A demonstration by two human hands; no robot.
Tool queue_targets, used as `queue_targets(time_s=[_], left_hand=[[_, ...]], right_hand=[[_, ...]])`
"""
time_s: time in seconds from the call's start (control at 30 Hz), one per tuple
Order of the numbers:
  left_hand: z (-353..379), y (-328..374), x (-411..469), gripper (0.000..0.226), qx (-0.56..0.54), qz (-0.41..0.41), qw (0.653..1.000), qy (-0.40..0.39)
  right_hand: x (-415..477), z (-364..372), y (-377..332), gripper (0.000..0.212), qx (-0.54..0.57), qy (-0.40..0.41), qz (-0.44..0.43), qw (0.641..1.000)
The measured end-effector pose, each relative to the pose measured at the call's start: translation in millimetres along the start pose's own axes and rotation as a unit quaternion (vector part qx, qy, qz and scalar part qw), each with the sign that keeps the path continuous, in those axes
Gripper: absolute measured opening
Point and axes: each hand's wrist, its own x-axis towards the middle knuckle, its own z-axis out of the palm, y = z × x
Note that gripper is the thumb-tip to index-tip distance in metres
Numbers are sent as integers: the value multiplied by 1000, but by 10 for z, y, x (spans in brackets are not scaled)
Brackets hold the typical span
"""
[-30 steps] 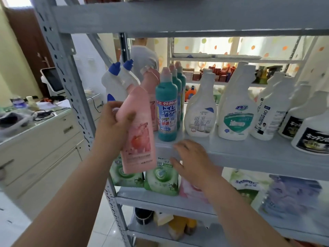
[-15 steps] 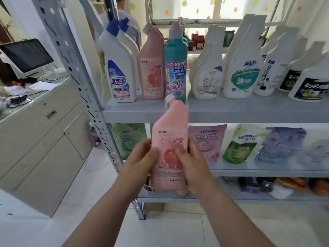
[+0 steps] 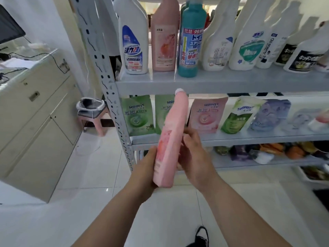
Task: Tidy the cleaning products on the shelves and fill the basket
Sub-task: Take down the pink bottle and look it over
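Holding: both hands grasp the bottle (image 3: 169, 148), a pink one, in the air in front of the rack (image 3: 106, 82), level with the pouch shelf.
Bottle: tilted, white cap up and leaning right, base towards the person, narrow side to the camera.
Left hand (image 3: 146, 168): wrapped round the lower left edge; its fingers are hidden behind the bottle.
Right hand (image 3: 195, 157): fingers curled onto the right side at mid-height.
Pouch shelf (image 3: 249, 138): behind the bottle; refill pouches stand in a row, green pouch (image 3: 138, 116) at the left, pink pouch (image 3: 206, 114) just right of the bottle.
Upper shelf (image 3: 231, 84): upright row of a white bottle (image 3: 133, 41), a second pink bottle (image 3: 164, 41), a teal bottle (image 3: 191, 41), then spray bottles (image 3: 219, 45) to the right.
Lowest shelf: blurred packs, too unclear to name.
Left side: cream cabinet (image 3: 35, 122); pink stool (image 3: 92, 113) between it and the rack.
Floor (image 3: 89, 175): white tiles; a black shoe (image 3: 202, 236) at the bottom edge.
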Motion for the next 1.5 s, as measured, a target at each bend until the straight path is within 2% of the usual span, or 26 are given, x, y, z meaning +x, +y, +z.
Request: queue_targets(time_s=[0.07, 0.13, 0.17, 0.23, 0.33, 0.47, 0.63, 0.73, 0.8, 0.83, 0.93, 0.97, 1.03, 1.13, 1.2, 1.23, 1.3, 1.37, 1.5], left_hand=[[8, -89, -83, 44, -52, -112, 988, -93], [7, -180, -141, 47, -55, -160, 972, -160], [-9, -223, -141, 52, -58, -173, 965, -188], [-43, -275, -130, 66, -56, -177, 956, -228], [-86, -319, -67, 82, -39, -127, 958, -254], [56, -282, 14, 62, 92, 20, 983, -160], [290, -295, 109, 51, 145, 144, 978, -33], [434, -328, 175, 53, 134, 145, 980, 39], [598, -323, 178, 50, 22, 65, 995, 66], [685, -316, 176, 50, -39, 9, 998, 57], [949, -327, 140, 49, -169, -110, 979, 8], [1004, -328, 132, 48, -205, -135, 969, -7], [1084, -332, 151, 51, -254, -187, 948, -36], [1134, -320, 205, 48, -272, -226, 931, -95], [1135, -317, 246, 60, -253, -219, 932, -138], [1125, -311, 250, 71, -250, -208, 931, -168], [1093, -295, 256, 82, -259, -190, 917, -234], [1047, -284, 263, 74, -251, -180, 910, -276], [964, -308, 268, 71, -233, -173, 908, -304]], right_hand=[[-1, -9, 87, 49, 0, 44, 28, 999], [-17, -39, 165, 72, -10, 80, 64, 995], [-39, -63, 196, 75, -10, 78, 75, 994], [-87, -159, 241, 64, -2, 63, 71, 995], [-113, -304, 201, 57, 11, 68, 48, 996], [-57, -488, 38, 65, -70, 47, 10, 996], [34, -680, -147, 45, -110, 20, -31, 993], [129, -756, -251, 30, -65, -6, 4, 998], [215, -784, -302, 24, -35, -15, 60, 997], [252, -785, -306, 26, -27, -20, 91, 995], [301, -831, -207, 72, -26, -28, 192, 981], [288, -854, -190, 72, -23, -22, 206, 978], [292, -942, -178, 64, -11, -19, 216, 976], [342, -1013, -196, 84, -10, -18, 200, 980], [395, -1025, -225, 99, -17, -4, 163, 986], [416, -1039, -242, 98, -30, 6, 142, 989], [436, -1055, -283, 80, -64, 15, 97, 993], [438, -1070, -346, 60, -108, 22, 53, 993], [398, -1070, -427, 57, -166, 22, -19, 986]])
